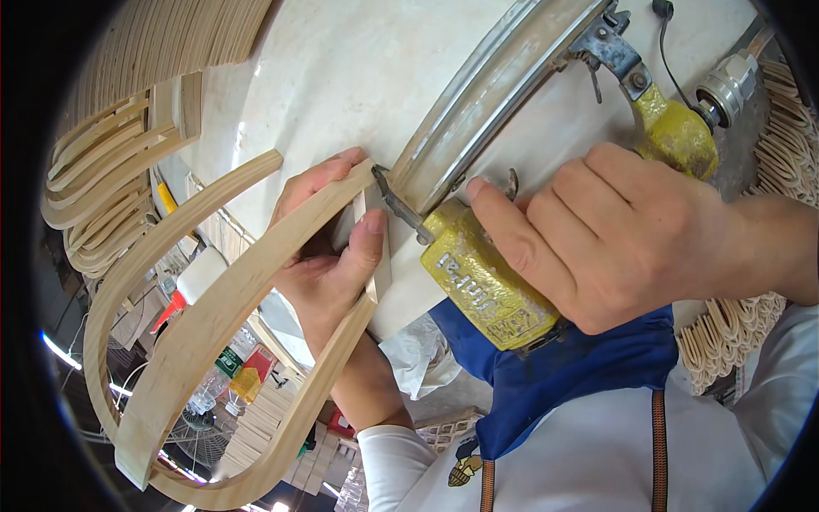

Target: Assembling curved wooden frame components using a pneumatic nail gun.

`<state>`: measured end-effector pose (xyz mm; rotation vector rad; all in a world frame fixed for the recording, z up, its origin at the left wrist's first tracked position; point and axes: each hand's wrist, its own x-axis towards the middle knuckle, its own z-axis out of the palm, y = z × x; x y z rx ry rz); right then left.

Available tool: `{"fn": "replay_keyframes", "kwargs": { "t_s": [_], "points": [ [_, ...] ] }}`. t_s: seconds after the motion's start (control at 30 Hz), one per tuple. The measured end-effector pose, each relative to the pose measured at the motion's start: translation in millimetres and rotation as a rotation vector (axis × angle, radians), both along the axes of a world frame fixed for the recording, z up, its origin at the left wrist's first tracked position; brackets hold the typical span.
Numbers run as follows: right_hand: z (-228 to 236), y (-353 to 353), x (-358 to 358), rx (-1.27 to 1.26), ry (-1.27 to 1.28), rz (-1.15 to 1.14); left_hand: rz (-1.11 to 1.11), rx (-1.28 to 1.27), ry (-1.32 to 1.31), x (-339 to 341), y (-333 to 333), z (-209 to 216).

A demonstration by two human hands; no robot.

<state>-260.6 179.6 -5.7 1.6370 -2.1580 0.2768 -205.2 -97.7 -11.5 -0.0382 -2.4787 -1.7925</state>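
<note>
My left hand (311,286) is wrapped round a light bent-wood frame (226,320), its thumb pressing a short wooden crosspiece (380,269) against the end of a broad curved strip. From there the frame's loop sweeps down to the lower left, and one free end (264,162) points up. In my right hand (623,239) is a yellow air nail gun (490,290) with a long metal magazine (503,94). The gun's dark nose touches or nearly touches the wood where strip and crosspiece meet. My right index finger stretches along the gun's body; its trigger is hidden.
A pale work surface (333,77) lies behind the gun. Stacked curved wooden parts (94,196) and strips (171,34) stand at left, bent pieces (734,333) at right. A white bottle with red nozzle (203,273) lies beyond the frame. A metal air fitting (727,85) joins the gun.
</note>
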Motion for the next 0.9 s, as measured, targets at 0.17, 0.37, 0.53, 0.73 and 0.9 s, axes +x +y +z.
{"fn": "replay_keyframes", "kwargs": {
  "t_s": [0.17,0.37,0.53,0.73,0.9],
  "points": [
    [-1.4,4.2,1.4,-0.017,0.0,0.009,-0.002,-0.038,0.023,0.4,-2.0,-1.1],
    [-3.2,8.5,2.2,-0.005,0.012,0.03,0.003,-0.072,0.021,0.1,-1.6,-0.9],
    [-0.4,6.4,1.3,-0.04,-0.009,0.031,0.026,-0.059,0.014,1.6,-0.5,-0.1],
    [-4.4,6.8,3.0,-0.047,-0.002,0.031,0.028,-0.049,0.016,1.8,0.7,-0.6],
    [-3.5,5.0,3.8,-0.061,-0.016,0.012,0.031,-0.05,0.016,2.5,0.0,-1.0]
  ]
}}
